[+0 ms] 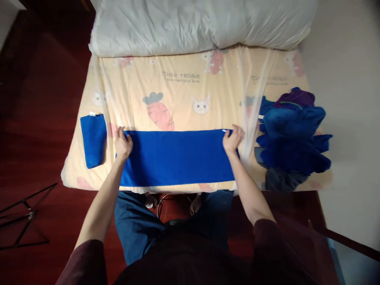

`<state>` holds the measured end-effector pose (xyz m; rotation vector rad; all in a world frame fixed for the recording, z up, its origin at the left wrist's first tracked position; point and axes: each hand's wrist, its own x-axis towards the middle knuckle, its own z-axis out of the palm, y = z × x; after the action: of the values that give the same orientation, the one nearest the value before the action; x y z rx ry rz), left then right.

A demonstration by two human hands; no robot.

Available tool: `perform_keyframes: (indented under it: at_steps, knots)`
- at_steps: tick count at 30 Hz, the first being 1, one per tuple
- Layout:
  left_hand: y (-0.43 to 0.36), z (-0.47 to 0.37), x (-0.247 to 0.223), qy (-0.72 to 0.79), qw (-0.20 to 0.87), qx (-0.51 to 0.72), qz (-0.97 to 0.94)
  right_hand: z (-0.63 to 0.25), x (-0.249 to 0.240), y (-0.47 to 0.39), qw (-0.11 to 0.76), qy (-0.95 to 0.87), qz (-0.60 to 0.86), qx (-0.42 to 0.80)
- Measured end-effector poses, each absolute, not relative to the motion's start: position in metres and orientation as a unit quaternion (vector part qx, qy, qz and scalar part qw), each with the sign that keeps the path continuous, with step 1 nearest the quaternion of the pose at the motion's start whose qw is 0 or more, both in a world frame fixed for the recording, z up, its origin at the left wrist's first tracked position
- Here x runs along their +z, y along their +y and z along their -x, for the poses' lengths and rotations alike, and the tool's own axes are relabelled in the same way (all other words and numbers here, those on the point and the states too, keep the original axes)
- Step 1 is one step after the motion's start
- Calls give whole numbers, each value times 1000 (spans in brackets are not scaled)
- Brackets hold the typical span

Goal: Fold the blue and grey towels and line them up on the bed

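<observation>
A blue towel [181, 158] lies as a long flat strip along the near edge of the bed, with a small white tag at its top right. My left hand [123, 144] is closed on its upper left corner, the thumb lying over the fabric. At the upper right corner, beside the tag, my right hand [233, 139] pinches the cloth. Parts of both corners are hidden beneath my fingers. To the left of my left hand rests a small folded blue towel [94, 141], also showing a white tag.
A loose heap of blue, purple and grey cloths [293, 138] sits on the right of the bed. Under everything is a yellow sheet [181, 103] with rabbit and carrot prints. A pale rolled quilt [196, 27] spans the back. A black tripod [29, 213] stands at lower left.
</observation>
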<state>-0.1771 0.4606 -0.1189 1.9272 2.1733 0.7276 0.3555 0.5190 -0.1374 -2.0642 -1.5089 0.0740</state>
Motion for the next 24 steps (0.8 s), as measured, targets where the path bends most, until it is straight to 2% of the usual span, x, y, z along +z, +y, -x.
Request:
perform_keyframes:
  at_steps: [4, 8, 17, 24]
  knots:
    - [430, 102, -125, 663, 112, 156, -724, -254, -130, 469, 193, -739, 635, 115]
    - [415, 75, -134, 681, 112, 140, -710, -206, -143, 449, 149, -788, 575, 164]
    - [444, 154, -140, 795, 67, 164, -580, -361, -164, 490, 87, -664, 739, 75]
    - [452, 160, -143, 800, 82, 142, -577, -377, -166, 499, 18, -659, 750, 52]
